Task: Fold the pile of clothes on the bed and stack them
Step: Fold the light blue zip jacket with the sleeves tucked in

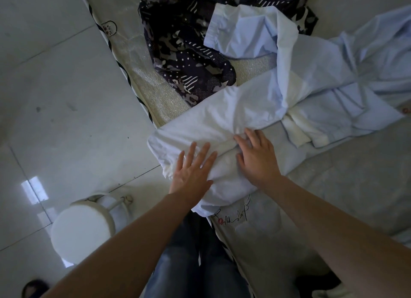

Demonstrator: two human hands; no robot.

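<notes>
Head view: pale blue garment (255, 111) lies on bed (355, 186), long axis running from the near corner away to the right. Left hand (192, 171) and right hand (255, 157), both flat-fingered, press its near end (nothing gripped). Bedsheet script near the corner: unreadable.

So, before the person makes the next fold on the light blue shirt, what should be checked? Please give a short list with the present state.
1. Both hands flat on the light blue shirt: ok, left hand and right hand press it with straight fingers.
2. Shirt fully on the bed: not ok, its near end hangs over the edge.
3. Far sleeve laid flat: not ok, it lies crumpled on the dark patterned garment.
4. Cloth smooth under the hands: not ok, wrinkles show.
5. Finished stack ready: cannot tell, none in view.
</notes>
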